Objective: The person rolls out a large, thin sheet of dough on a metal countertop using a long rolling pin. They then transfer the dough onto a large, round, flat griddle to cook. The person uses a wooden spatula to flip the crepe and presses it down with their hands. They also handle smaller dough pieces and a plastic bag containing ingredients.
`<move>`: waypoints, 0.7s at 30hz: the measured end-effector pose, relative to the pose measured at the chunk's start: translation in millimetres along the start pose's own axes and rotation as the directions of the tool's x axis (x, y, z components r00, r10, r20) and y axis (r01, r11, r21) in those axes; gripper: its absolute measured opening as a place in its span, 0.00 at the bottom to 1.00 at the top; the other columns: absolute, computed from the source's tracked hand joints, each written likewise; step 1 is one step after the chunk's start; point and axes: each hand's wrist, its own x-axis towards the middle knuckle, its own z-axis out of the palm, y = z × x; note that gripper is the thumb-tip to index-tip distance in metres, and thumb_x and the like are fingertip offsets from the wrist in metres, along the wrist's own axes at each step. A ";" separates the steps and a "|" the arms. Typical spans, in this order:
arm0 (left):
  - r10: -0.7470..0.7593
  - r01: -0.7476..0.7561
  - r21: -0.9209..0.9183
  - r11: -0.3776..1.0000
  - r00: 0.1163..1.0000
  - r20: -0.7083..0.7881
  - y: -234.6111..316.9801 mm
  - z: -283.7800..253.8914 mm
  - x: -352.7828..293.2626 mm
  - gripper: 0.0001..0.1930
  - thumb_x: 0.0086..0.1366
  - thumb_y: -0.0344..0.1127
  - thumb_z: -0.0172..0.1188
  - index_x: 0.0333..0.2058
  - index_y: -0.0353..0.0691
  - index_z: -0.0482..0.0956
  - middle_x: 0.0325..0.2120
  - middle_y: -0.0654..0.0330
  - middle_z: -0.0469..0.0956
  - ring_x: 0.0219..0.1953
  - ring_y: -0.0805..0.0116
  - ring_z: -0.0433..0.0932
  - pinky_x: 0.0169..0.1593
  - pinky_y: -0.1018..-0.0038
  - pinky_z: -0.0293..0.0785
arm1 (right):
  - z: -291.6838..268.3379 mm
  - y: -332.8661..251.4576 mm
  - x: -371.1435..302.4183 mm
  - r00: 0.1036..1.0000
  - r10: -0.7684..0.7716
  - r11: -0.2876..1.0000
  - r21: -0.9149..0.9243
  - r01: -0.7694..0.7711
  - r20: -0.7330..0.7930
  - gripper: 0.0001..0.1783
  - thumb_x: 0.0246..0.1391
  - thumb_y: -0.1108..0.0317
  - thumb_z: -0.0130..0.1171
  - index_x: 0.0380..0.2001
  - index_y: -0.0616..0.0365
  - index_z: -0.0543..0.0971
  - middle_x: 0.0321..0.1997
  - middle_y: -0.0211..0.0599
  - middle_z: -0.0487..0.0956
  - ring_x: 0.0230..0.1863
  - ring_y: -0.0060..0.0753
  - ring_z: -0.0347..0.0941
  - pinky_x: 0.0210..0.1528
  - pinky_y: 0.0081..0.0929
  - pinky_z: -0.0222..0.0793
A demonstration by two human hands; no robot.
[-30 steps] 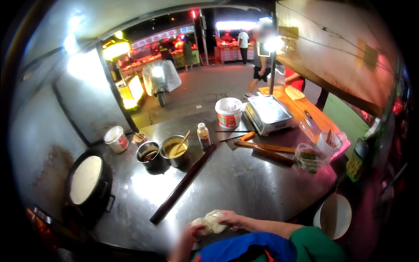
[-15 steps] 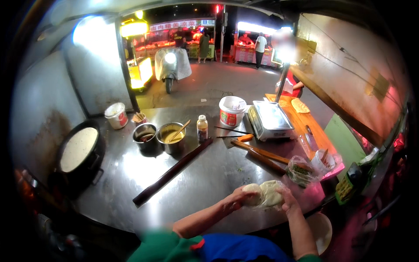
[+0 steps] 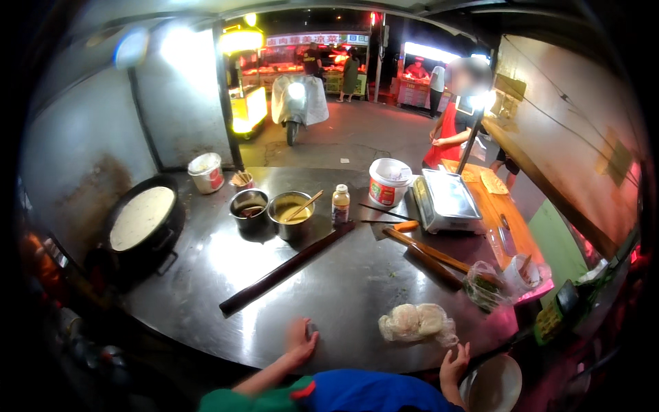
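Just lumpy dough in crinkly plastic on steel.

Left hand partly blurred

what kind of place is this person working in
Probably a night-time street food stall: a black pan holding a pale disc, a scale on the metal counter, and brightly lit stalls across the way.

Got a scooter out on the street, scale right by a tub, bottle near a pot.
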 end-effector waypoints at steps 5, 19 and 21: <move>0.113 -0.092 0.244 0.965 0.991 -0.076 -85.5 -49.6 -10.1 0.11 0.57 0.32 0.66 0.35 0.40 0.73 0.35 0.49 0.71 0.39 0.48 0.71 0.41 0.53 0.65 | 18.5 -76.1 -10.0 0.937 -0.334 0.942 0.080 0.327 0.101 0.17 0.53 0.73 0.64 0.48 0.62 0.82 0.60 0.53 0.78 0.59 0.57 0.74 0.63 0.45 0.68; 0.200 -0.193 0.463 0.865 0.979 0.036 -162.3 -197.3 4.6 0.06 0.56 0.26 0.59 0.25 0.43 0.70 0.22 0.55 0.70 0.26 0.53 0.70 0.31 0.57 0.65 | 27.2 -232.5 -107.2 0.708 -0.659 0.749 0.304 0.588 0.253 0.15 0.51 0.72 0.70 0.43 0.55 0.85 0.51 0.41 0.85 0.50 0.47 0.80 0.57 0.41 0.73; 0.201 -0.170 0.464 0.869 0.979 -0.018 -165.5 -210.5 1.8 0.05 0.57 0.27 0.60 0.29 0.42 0.72 0.25 0.52 0.70 0.29 0.51 0.71 0.33 0.56 0.65 | 15.6 -221.4 -125.7 0.750 -0.614 0.787 0.269 0.555 0.248 0.14 0.51 0.72 0.69 0.42 0.56 0.85 0.49 0.42 0.85 0.49 0.47 0.81 0.57 0.41 0.73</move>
